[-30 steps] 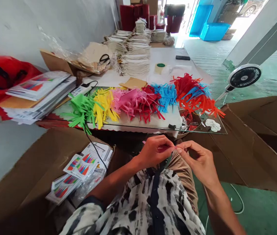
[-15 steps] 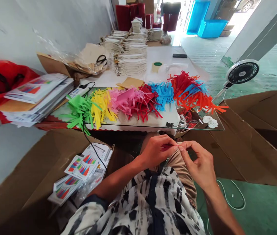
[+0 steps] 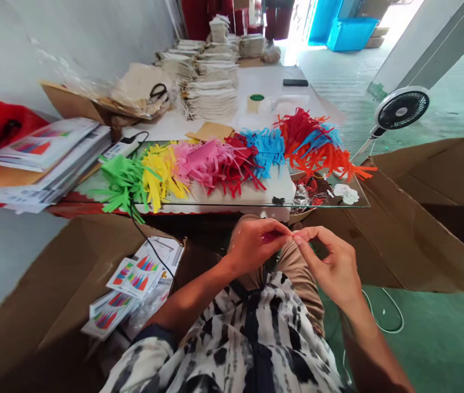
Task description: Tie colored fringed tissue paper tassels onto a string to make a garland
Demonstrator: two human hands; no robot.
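Observation:
My left hand (image 3: 254, 243) is closed in a pinch over my lap, a thin pinkish-red strip (image 3: 269, 237) partly showing inside its curled fingers. Thumb and forefinger of my right hand (image 3: 330, 262) pinch right beside the left fingertips, where a tiny reddish end of the strip shows; most of it is hidden. Beyond the hands, a row of fringed paper tassels lies along the glass-topped table (image 3: 232, 206): green (image 3: 121, 183), yellow (image 3: 160, 172), pink (image 3: 203, 161), dark red (image 3: 242, 169), blue (image 3: 267, 147), and red and orange ones (image 3: 317, 144) at the right.
Printed cards (image 3: 140, 273) lie in an open carton (image 3: 47, 284) at left. Another carton (image 3: 412, 234) stands at right, near a fan (image 3: 404, 108). Stacked cream bundles (image 3: 211, 98), scissors (image 3: 159, 91), tape (image 3: 255, 102) and a dark phone-like slab (image 3: 295, 82) are on the table.
The view has shifted slightly, so the scene sits a little higher and further left. Both hands keep their pinch together, with a bit more of the reddish strip showing between the fingertips.

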